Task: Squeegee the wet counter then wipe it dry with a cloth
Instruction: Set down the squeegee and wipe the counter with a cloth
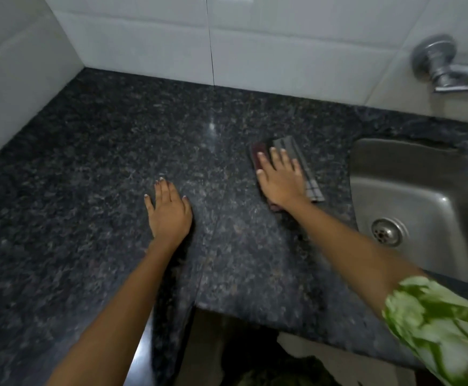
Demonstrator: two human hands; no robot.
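Nearest the camera, two bare forearms reached out over the dark speckled granite worktop [82,168], the right one emerging from a green-and-white patterned sleeve [439,327]. The left hand [168,210] lay flat and open on the stone, fingers spread, holding nothing; it looked to be bracing the body. Further out, just beside the steel sink [433,196], the right hand [280,176] was pressed palm-down, fingers extended, on top of the cloth [299,160], a grey checked piece folded over something dark red at its left edge; whether that red part was cloth or a separate pad could not be told. The hand pinned it flat rather than clutching it. The cloth appeared soft, light and limp, so it would likely bunch or slide out if pushed only from its edge; a broad flat palm across the folded middle seemed the best hold. On polished, possibly damp granite it would probably glide easily, needing downward pressure to pick up moisture. No squeegee was visible. Beyond stood the white tiled wall [283,51], with a metal tap [444,65] at the far right.
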